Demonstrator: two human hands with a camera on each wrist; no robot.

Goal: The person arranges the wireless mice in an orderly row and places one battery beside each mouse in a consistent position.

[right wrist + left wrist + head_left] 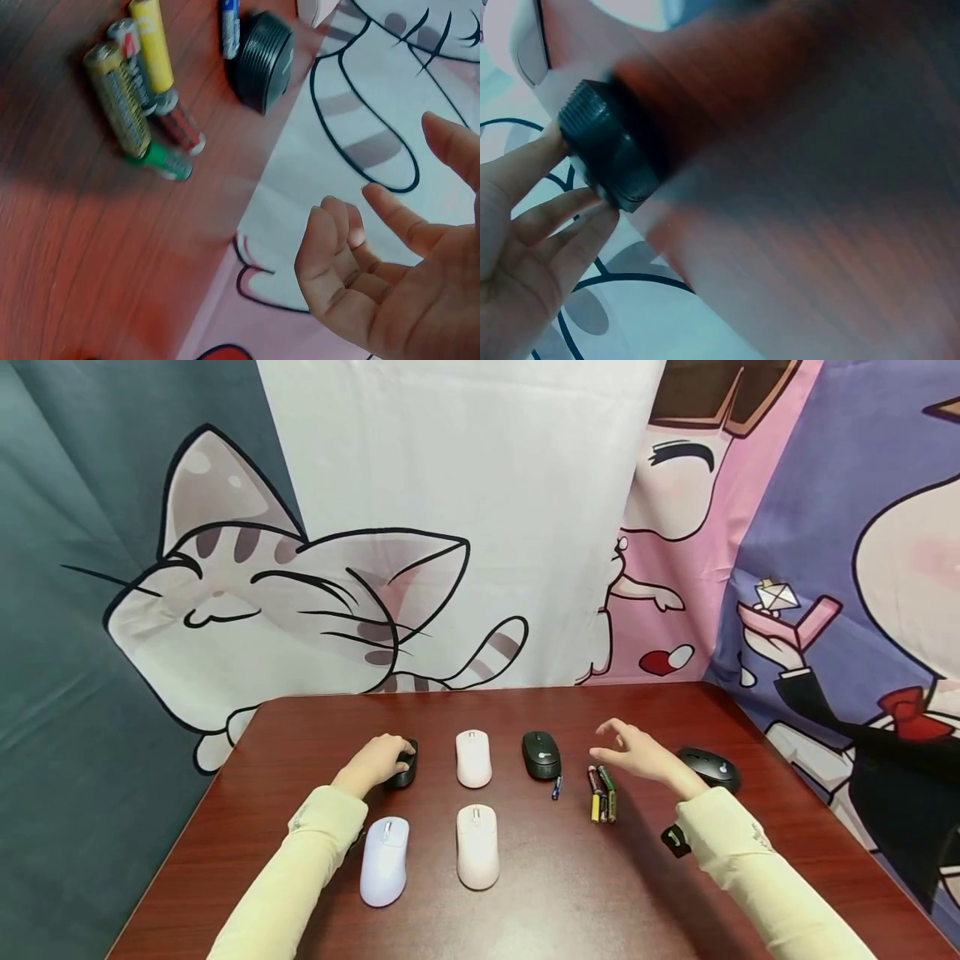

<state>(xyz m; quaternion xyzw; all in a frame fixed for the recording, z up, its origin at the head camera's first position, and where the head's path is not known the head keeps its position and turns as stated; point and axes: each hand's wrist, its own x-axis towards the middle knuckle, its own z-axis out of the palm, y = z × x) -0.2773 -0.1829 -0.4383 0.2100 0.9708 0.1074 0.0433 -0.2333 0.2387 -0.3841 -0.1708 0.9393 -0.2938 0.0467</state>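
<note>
My left hand (384, 760) lies over a black mouse (405, 766) at the back left of the dark red table (570, 893). In the left wrist view its thumb and fingers (562, 225) pinch that mouse (611, 157) from both sides. My right hand (630, 749) hovers just above and behind a small cluster of batteries (602, 793), with the fingers spread and relaxed and nothing in it. The right wrist view shows the empty palm (390, 285) away from the batteries (139, 97).
A white mouse (473, 757) and another black mouse (542, 754) sit in the back row, with a blue battery (556, 787) beside the black one. A lavender mouse (385, 860) and a pale pink mouse (477, 846) lie nearer me. A third black mouse (708, 767) is far right. Cartoon curtains hang behind.
</note>
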